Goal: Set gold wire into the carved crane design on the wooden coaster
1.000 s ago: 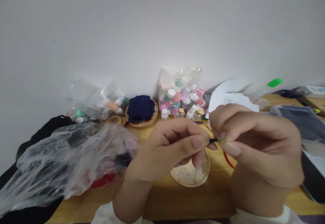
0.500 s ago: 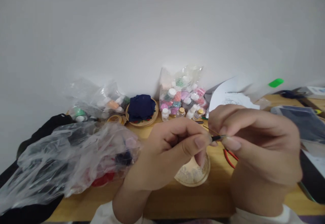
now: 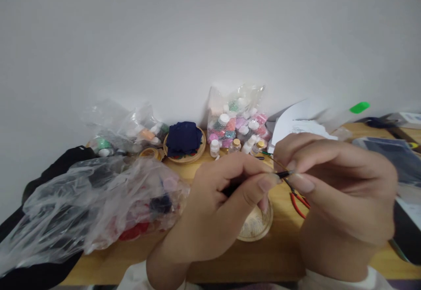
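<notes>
Both my hands meet above the table. My left hand is closed, thumb and forefinger pinching a thin black rod-like piece that points right; a dark part also shows inside the palm. My right hand closes thumb and forefinger at the rod's tip. From those fingertips a thin gold-coloured pin or wire slants up and left. What exactly the fingertips grip is too small to make out. Beneath the hands lies an embroidery hoop with pale patterned cloth, partly hidden. Red-handled pliers rest beside it.
Left on the wooden table lies a crumpled clear plastic bag with red items inside. Along the wall stand a hoop with folded navy cloth, small capped bottles, bagged bead jars and paper sheets.
Both hands have shifted slightly right together. The black piece stays between them, and the gold-coloured pin or wire shows a little more clearly.
</notes>
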The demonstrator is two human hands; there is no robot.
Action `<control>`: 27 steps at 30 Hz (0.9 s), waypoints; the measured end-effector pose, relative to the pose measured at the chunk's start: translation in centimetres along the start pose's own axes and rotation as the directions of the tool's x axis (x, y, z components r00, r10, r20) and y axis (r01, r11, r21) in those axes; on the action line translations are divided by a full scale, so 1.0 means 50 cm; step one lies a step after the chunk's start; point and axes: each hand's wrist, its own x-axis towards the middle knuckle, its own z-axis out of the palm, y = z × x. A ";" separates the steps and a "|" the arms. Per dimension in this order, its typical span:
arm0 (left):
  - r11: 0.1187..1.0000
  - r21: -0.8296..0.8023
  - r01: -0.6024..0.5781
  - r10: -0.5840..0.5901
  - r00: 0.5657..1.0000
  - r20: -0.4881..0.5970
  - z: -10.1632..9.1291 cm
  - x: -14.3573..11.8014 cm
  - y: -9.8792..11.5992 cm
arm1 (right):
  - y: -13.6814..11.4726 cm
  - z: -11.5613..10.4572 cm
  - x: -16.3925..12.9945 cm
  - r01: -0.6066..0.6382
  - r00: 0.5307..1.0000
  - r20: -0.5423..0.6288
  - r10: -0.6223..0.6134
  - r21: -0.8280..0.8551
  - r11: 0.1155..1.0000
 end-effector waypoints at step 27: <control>0.791 -0.528 0.308 -0.060 0.899 0.435 0.008 0.018 -0.052 | 0.074 -0.029 0.055 0.142 0.851 0.383 -0.360 0.493 0.859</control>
